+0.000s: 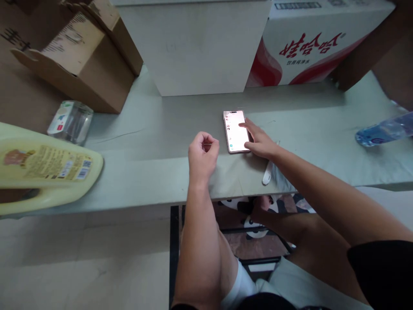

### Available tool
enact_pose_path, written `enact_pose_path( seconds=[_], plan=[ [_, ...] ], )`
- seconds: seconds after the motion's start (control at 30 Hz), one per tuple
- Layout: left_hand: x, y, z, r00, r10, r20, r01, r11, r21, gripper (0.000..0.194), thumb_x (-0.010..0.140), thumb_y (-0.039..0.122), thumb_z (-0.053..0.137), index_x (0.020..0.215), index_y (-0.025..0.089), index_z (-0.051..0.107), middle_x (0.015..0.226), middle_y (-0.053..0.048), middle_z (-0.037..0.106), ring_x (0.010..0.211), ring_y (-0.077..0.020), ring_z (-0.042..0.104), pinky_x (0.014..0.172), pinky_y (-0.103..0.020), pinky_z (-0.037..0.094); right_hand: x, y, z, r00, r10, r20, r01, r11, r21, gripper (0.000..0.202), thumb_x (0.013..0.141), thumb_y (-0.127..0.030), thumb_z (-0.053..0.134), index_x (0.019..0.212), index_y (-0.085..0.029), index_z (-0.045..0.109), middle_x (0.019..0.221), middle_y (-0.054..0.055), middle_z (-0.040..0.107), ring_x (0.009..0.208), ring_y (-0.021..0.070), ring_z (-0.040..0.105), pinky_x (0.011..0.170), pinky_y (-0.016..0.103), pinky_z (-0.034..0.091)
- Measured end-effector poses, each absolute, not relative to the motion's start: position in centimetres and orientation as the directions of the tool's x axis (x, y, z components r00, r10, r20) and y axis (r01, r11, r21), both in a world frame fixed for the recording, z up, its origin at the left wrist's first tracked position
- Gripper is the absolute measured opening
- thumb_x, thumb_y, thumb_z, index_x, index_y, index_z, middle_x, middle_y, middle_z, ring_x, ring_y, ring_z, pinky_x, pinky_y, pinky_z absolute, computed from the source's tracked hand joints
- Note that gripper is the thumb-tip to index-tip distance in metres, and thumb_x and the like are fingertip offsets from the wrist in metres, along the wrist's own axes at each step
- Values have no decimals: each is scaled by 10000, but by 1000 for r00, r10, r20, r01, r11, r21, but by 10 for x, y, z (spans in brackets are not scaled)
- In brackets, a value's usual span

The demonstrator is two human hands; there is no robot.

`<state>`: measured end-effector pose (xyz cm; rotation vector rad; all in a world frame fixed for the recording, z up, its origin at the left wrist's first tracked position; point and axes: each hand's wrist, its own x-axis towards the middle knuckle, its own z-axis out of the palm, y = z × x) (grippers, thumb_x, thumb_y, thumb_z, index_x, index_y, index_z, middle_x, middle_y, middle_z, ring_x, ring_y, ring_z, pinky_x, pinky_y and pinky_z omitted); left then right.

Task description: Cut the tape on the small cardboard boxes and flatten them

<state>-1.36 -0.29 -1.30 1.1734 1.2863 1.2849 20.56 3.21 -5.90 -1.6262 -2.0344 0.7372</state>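
A smartphone [237, 133] lies face up with its bright screen lit on the cloth-covered table. My right hand [262, 141] reaches over its right edge, fingers apart, with a fingertip and the thumb at the screen. Left of the phone, my left hand [203, 156] is raised with its fingers curled into a pinch. Whatever may be between those fingertips is too small to make out. Below my right hand is a slim white object [266, 173] with a rounded end, partly hidden by the wrist.
A large white box [203, 51] and a red-and-white carton [300, 51] stand behind the phone. At left are brown cardboard boxes [103, 73], a clear plastic container [75, 122] and a pale yellow jug [64, 196]. A water bottle [383, 131] lies at right. The table's front edge runs below my hands.
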Motion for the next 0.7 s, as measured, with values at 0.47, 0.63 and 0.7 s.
enact_pose_path(
  seconds=[0.47,0.63,0.7],
  plan=[
    [-14,-3,-17,-92,996,18,19,-17,1000,131,770,126,597,709,200,508,684,39,526,612,-79,515,598,-229,415,206,36,-62,-212,977,6,754,167,-635,718,669,-210,477,1385,-165,459,1548,137,433,1397,365,450,1167,596,338],
    [-14,-3,-17,-92,995,24,22,-22,1000,133,777,124,600,711,201,514,684,39,523,617,-81,518,608,-232,426,207,37,-65,-211,977,25,739,176,-650,688,672,-205,462,1360,-197,468,1514,118,476,1360,349,488,1145,587,370],
    [-14,-2,-17,-99,995,24,27,-22,999,132,778,124,604,711,201,521,683,39,522,615,-81,517,608,-231,430,207,37,-64,-207,978,17,734,167,-659,689,667,-217,466,1356,-197,474,1512,119,478,1364,358,482,1140,594,372]
  ],
)
